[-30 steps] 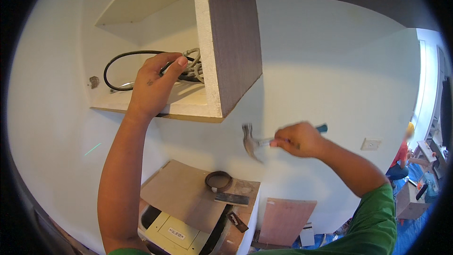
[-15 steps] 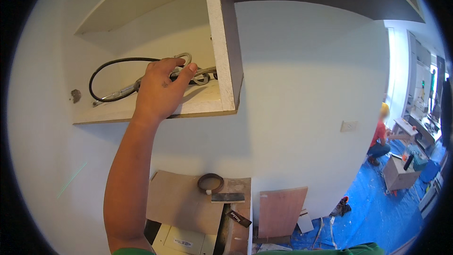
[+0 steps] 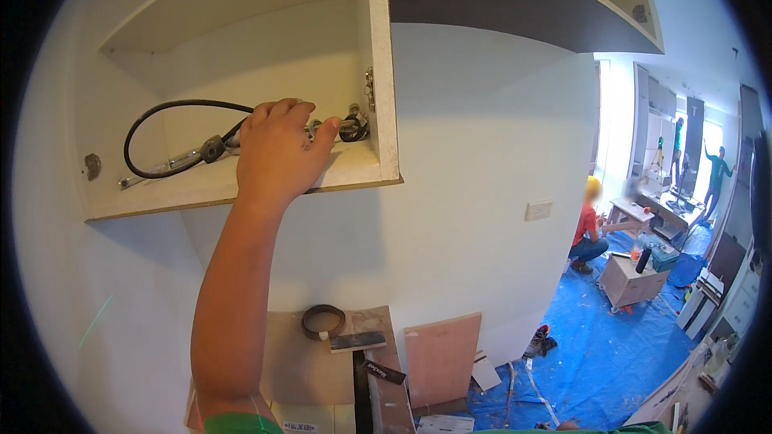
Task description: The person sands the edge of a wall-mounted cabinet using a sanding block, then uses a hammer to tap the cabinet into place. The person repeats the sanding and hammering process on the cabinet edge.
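My left hand (image 3: 281,149) reaches up into the open wall cabinet (image 3: 394,112), palm down over a pile of metal things. Its fingers bend over the pile and the thumb stands off to the right; what they grip is hidden beneath the palm. A black cable (image 3: 137,124) loops out to the left of the hand, with a dark grey knob-like piece (image 3: 212,149) on it. Beside that lies a long silver tool (image 3: 161,170) like a wrench. Past my thumb, more shiny metal parts (image 3: 352,124) rest by the cabinet's side panel. My right hand is out of view.
Below, a brown board surface bears a roll of brown edging (image 3: 323,321) and a dark block (image 3: 358,341). A wooden panel (image 3: 442,362) leans on the wall. Blue sheeting (image 3: 599,345) covers the floor at right, where a person in red (image 3: 587,229) crouches near a box (image 3: 634,280).
My view has turned right and the cabinet sits further left. My left hand now lies flatter over the metal things; the curved silver piece at its fingertips is no longer visible.
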A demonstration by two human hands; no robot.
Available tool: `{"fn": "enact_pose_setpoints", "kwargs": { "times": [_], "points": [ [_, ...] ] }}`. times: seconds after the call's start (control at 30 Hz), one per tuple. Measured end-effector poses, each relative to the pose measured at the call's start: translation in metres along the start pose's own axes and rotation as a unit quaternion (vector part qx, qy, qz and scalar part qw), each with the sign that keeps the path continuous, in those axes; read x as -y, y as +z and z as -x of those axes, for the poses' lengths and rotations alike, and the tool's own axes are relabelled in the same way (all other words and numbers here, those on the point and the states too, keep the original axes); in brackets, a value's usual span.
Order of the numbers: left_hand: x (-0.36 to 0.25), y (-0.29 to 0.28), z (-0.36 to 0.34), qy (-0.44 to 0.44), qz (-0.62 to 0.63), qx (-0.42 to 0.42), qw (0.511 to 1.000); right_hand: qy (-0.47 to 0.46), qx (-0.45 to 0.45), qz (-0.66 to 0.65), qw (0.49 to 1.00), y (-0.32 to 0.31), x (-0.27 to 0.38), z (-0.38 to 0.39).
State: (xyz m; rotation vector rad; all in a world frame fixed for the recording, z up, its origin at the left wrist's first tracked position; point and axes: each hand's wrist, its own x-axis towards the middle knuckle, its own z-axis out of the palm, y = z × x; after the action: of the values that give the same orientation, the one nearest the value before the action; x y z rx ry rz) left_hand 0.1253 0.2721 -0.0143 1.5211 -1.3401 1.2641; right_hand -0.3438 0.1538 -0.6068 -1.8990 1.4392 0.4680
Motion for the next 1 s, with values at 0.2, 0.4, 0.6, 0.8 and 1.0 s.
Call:
{"fn": "enact_pose_setpoints", "kwargs": {
  "times": [0.2,0.4,0.6,0.8,1.0],
  "points": [
    [-0.001,0.000,0.000,0.008,-0.003,0.001,1.000,0.007,-0.013,-0.004,1.000,0.006,-0.011,0.008],
    [-0.007,-0.012,0.003,0.117,0.016,-0.097,0.988,0.002,-0.021,-0.008,1.000,0.003,-0.028,0.006],
    [-0.051,-0.025,0.041,0.218,0.041,-0.083,0.971,-0.008,-0.023,-0.005,1.000,0.000,-0.045,-0.008],
    [-0.051,-0.007,0.049,0.193,-0.005,-0.097,0.976,0.009,-0.024,0.001,1.000,0.000,-0.075,-0.012],
    [-0.049,-0.002,0.050,0.174,-0.023,-0.071,0.982,0.023,-0.013,0.022,0.999,0.015,-0.108,-0.033]
  ]
}}
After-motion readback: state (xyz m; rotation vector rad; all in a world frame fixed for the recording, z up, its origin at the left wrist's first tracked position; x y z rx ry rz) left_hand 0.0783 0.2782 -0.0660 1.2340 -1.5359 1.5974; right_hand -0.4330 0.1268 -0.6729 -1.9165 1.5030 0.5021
